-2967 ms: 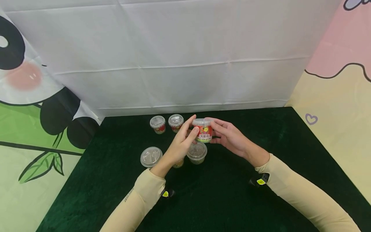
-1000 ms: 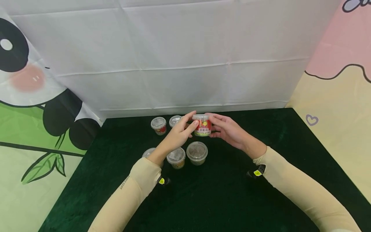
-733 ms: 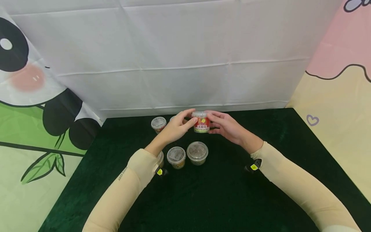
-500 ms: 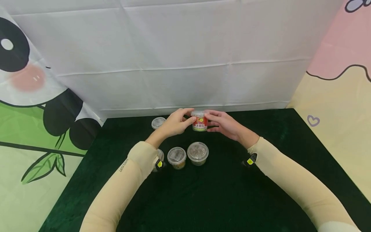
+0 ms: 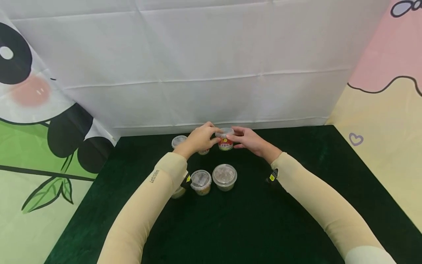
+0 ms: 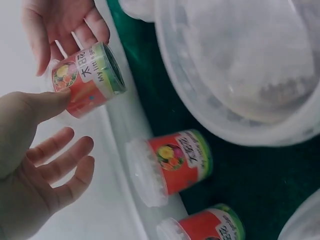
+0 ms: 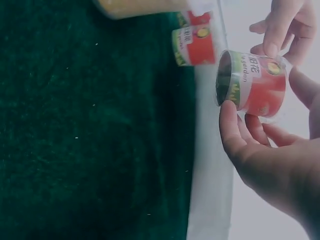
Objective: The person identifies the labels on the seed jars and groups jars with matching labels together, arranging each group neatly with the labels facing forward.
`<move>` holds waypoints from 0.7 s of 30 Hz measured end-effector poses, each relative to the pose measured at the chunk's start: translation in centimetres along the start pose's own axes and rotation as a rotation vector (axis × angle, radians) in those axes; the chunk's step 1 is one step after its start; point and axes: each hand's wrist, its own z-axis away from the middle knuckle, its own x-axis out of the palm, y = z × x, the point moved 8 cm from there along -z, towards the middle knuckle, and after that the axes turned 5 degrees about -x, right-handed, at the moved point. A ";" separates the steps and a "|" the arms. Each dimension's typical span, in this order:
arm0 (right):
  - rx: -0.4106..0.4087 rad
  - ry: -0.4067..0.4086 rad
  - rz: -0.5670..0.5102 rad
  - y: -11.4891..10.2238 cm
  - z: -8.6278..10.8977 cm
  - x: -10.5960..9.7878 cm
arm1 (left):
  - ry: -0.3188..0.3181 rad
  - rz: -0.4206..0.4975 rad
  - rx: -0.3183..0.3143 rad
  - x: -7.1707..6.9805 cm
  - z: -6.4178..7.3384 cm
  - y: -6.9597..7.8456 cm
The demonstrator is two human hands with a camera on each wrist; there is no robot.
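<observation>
A small clear-lidded plastic tub (image 5: 225,143) with a red and green flower label is upright at the back of the table, between both hands. My left hand (image 5: 199,138) pinches its left side, thumb on the label and index finger at the lid edge. The other left fingers curl free below, as the left wrist view shows. On the right, my right hand (image 5: 252,142) grips the tub, thumb at the front of the lid and fingers round the side and base. A matching tub (image 6: 175,162) stands beside it, mostly hidden by my left hand in the head view.
Another red-labelled tub (image 5: 179,140) stands at the back left. Nearer me are two lidded tubs (image 5: 201,179) and one more tub (image 5: 178,193) partly under my left sleeve. All stand on a dark green cloth (image 5: 250,223), with a white curtain (image 5: 211,91) behind.
Both hands have carried the held tub away from me and slightly left, from over the front row to the back row. The left fingers have shifted up towards the lid.
</observation>
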 end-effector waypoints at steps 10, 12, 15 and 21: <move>0.009 0.064 0.029 2.8 -1.9 -0.1 | -0.062 -0.141 0.003 2.0 -1.6 -1.0; 0.015 0.076 0.030 3.2 -2.2 -0.1 | -0.079 -0.158 0.005 2.2 -1.8 -1.0; 0.011 0.091 0.023 3.4 -2.3 0.0 | -0.104 -0.169 0.013 2.3 -1.9 -1.0; -0.001 0.076 0.056 3.4 -2.2 0.5 | -0.185 -0.150 0.026 2.7 -2.1 -0.8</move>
